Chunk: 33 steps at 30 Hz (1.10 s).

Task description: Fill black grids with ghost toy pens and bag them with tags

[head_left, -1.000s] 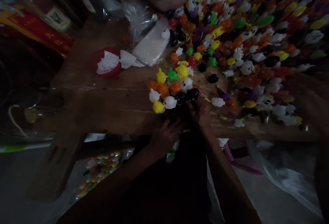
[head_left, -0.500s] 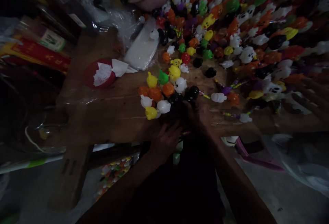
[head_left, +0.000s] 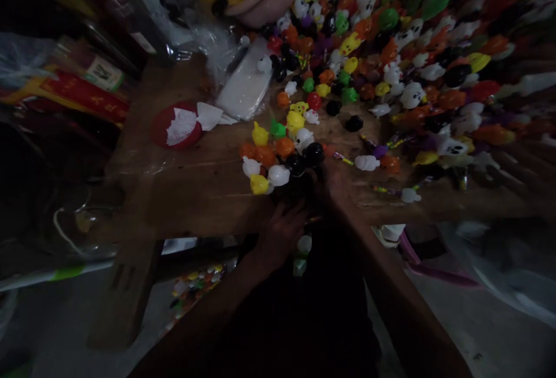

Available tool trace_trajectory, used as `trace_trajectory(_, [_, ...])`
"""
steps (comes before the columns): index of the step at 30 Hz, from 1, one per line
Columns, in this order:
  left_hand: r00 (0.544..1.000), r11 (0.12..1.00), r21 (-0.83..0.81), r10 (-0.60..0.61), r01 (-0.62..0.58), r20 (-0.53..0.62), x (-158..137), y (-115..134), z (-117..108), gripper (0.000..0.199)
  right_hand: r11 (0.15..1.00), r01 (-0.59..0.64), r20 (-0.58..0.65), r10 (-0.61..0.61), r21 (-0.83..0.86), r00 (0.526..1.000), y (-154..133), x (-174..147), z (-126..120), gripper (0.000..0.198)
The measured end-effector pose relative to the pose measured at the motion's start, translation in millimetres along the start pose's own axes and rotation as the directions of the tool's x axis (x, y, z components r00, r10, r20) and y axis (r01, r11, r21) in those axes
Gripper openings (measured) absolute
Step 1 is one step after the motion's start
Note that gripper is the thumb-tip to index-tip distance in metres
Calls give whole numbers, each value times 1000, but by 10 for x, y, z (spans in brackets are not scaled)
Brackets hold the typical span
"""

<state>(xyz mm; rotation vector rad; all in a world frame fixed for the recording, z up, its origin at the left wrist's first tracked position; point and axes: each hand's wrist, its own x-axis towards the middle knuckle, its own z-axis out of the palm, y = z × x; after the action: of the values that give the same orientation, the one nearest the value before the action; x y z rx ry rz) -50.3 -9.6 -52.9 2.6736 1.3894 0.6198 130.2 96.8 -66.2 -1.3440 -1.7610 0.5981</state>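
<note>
My left hand [head_left: 284,230] lies at the table's front edge, its fingers stretched toward a dark patch I cannot make out. My right hand [head_left: 336,187] is beside it, fingers curled inward behind the black toy figures; what it grips is lost in shadow. Just beyond both hands sits a tight cluster of small plastic figures: a black figure [head_left: 313,153], a white figure [head_left: 278,175], a yellow figure [head_left: 259,184], an orange figure [head_left: 285,147] and a green figure [head_left: 278,129]. An orange piece [head_left: 329,151] shows past my right fingers, near a striped multicoloured stick [head_left: 343,159].
A large heap of mixed figures [head_left: 412,95] covers the table's right side. On the left are a red bowl [head_left: 156,129] with white paper and a stack of clear plastic bags [head_left: 243,85]. A pink basin [head_left: 264,4] stands behind. Below the wooden table [head_left: 195,204] lies a colourful bag [head_left: 195,285].
The view has shifted slightly, so the things on the left appear further right. One black figure has moved left and slightly up, away from my right hand, and the orange piece now shows there.
</note>
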Motion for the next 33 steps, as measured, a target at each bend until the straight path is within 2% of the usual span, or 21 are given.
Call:
trace_trajectory(4, [994,998,28,57,-55,-90,16,-12,-13,31,992,104,40,-107,64,993,-35,-33,-98,26])
trace_trajectory(9, [982,995,23,96,-93,-160,44,-2,9,32,982,68,81,-83,177,993,-44,-24,-158,23])
trace_trajectory(14, [991,997,35,66,-63,-115,21,8,5,38,981,-3,34,-3,194,999,-15,-25,-101,18])
trace_trajectory(18, [997,997,55,52,-49,-65,12,11,-28,39,987,-33,-1,33,160,999,-7,-30,-62,23])
trace_trajectory(20, [996,997,50,66,-63,-62,23,13,-38,37,989,-4,8,3,149,1000,7,-17,-57,23])
trace_trajectory(25, [988,994,25,111,-109,-108,47,16,-26,30,972,163,17,-168,168,986,90,35,-63,19])
trace_trajectory(29, [989,995,25,103,-101,-106,41,17,-22,29,977,163,-34,-159,140,987,152,46,-46,29])
trace_trajectory(33, [996,998,55,45,-41,-71,18,25,-20,32,990,133,-85,-129,51,988,151,23,-8,33])
